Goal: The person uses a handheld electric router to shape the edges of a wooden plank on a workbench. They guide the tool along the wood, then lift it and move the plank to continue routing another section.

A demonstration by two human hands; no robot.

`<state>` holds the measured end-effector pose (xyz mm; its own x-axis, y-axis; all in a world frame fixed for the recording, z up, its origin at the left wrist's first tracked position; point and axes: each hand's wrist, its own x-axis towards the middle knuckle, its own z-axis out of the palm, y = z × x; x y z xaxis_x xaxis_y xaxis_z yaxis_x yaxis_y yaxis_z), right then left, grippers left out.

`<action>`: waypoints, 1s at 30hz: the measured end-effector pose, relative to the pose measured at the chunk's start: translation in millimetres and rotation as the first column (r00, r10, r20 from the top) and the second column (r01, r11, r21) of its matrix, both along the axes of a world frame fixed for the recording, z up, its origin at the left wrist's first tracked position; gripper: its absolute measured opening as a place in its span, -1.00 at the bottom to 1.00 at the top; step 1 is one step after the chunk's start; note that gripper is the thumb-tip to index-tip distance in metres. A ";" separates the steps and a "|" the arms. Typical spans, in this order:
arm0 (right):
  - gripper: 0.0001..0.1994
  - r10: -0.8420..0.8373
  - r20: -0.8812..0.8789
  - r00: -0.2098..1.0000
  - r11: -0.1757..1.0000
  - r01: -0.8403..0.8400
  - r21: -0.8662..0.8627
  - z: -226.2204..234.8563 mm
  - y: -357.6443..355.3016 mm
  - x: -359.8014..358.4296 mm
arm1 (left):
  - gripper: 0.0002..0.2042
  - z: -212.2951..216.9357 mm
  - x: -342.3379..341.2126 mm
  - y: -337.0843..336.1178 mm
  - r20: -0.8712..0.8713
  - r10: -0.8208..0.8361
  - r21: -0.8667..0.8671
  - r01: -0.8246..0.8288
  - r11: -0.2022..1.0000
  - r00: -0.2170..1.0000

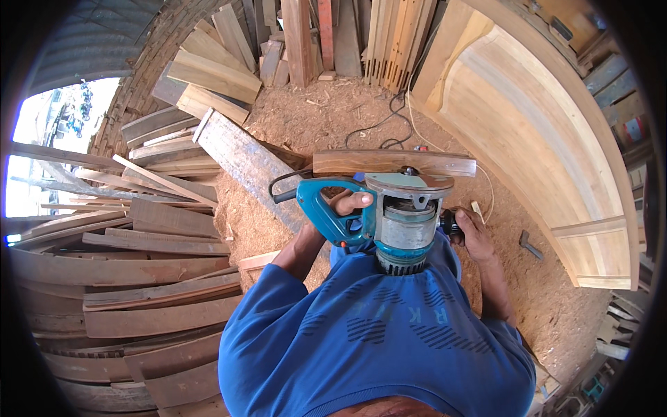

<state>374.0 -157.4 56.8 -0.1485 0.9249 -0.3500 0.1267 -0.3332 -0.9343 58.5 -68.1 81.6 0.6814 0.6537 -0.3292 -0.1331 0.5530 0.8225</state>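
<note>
A teal and silver handheld router [408, 229] is tilted on its side in front of my chest, its motor end toward my blue shirt. My left hand [353, 202] is wrapped round its teal loop handle. On the other side, my right hand [475, 235] grips the black side knob. The round base plate [410, 182] faces away from me, and a dark bit or collet shows at its far edge. Just beyond it is a brown wood piece [347, 163], lying crosswise; what supports it is hidden. A black cord [281, 187] curves out near the handle.
A whitish plank [243, 156] slopes behind my left arm. Stacked boards [160, 271] fill the left side. A large curved wooden panel [521, 118] stands at the right. A hammer [531, 244] and loose cables [379, 132] lie on the sawdust-covered floor [313, 111].
</note>
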 end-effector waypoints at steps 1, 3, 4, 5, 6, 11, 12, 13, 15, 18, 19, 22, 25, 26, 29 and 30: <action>-0.31 -0.024 -0.006 1.000 1.000 0.024 0.010 -0.8 0.4 -2.8 | -0.22 1.6 -1.2 -1.2 -0.006 -0.001 0.003 0.001 1.000 1.000; -0.31 0.028 0.010 1.000 0.999 -0.027 -0.017 2.6 1.2 0.6 | -0.22 2.1 -1.6 -1.9 -0.013 0.004 0.013 -0.003 1.000 1.000; -0.31 0.047 0.019 0.999 0.998 -0.047 -0.030 5.2 1.6 3.4 | -0.22 2.4 -1.4 -1.6 -0.019 -0.001 0.015 0.001 1.000 1.000; -0.32 0.060 0.013 0.998 0.998 -0.059 -0.035 6.6 1.9 5.5 | -0.22 2.1 -0.6 0.3 -0.016 0.002 0.023 -0.001 1.000 1.000; -0.32 0.071 0.007 0.997 0.997 -0.071 -0.039 7.8 2.2 7.4 | -0.23 2.0 0.3 1.1 -0.019 -0.001 0.026 0.002 1.000 1.000; -0.46 0.086 0.138 0.987 0.995 -0.092 0.038 39.5 3.9 1.3 | -0.24 2.4 -0.6 4.1 -0.039 0.007 0.065 -0.004 0.998 0.999; -0.50 0.096 0.265 0.960 0.952 -0.167 0.258 44.3 3.6 -0.5 | -0.24 2.7 -0.9 3.9 -0.039 0.008 0.070 -0.006 0.998 0.999; -0.50 0.076 0.381 0.922 0.851 -0.259 0.457 49.4 3.8 -2.4 | -0.24 4.5 -1.4 3.6 -0.048 0.016 0.083 -0.012 0.997 0.999; -0.50 0.133 0.514 0.847 0.851 -0.363 0.379 70.4 2.2 -13.6 | -0.24 7.7 -3.0 0.8 -0.074 0.035 0.109 -0.027 0.994 0.997; -0.51 0.058 0.652 0.756 0.899 -0.323 0.295 57.6 -2.6 -27.9 | -0.25 10.0 0.4 3.2 -0.072 0.029 0.152 -0.018 0.988 0.997; -0.53 0.019 0.680 0.733 0.914 -0.289 0.286 51.0 -1.5 -31.3 | -0.25 11.3 0.1 2.3 -0.076 0.037 0.173 -0.023 0.985 0.996; -0.60 0.038 0.684 0.729 0.946 -0.246 0.210 57.5 7.2 -31.5 | -0.26 15.5 -1.3 -0.1 -0.099 0.045 0.241 -0.020 0.970 0.994; -0.62 0.224 0.519 0.825 0.944 -0.315 0.094 58.6 23.8 -20.2 | -0.26 16.8 -4.2 -4.3 -0.123 0.061 0.304 -0.021 0.952 0.991; -0.60 0.233 0.521 0.821 0.941 -0.326 0.093 60.2 25.8 -19.5 | -0.27 17.1 -3.9 -4.8 -0.123 0.057 0.310 -0.017 0.951 0.991; -0.54 0.257 0.537 0.803 0.930 -0.357 0.089 62.3 28.6 -18.9 | -0.27 14.8 -2.7 -5.4 -0.113 0.050 0.304 -0.013 0.953 0.992; -0.53 0.258 0.547 0.796 0.928 -0.361 0.087 61.2 28.9 -18.8 | -0.27 14.0 -1.9 -5.1 -0.107 0.047 0.298 -0.013 0.955 0.993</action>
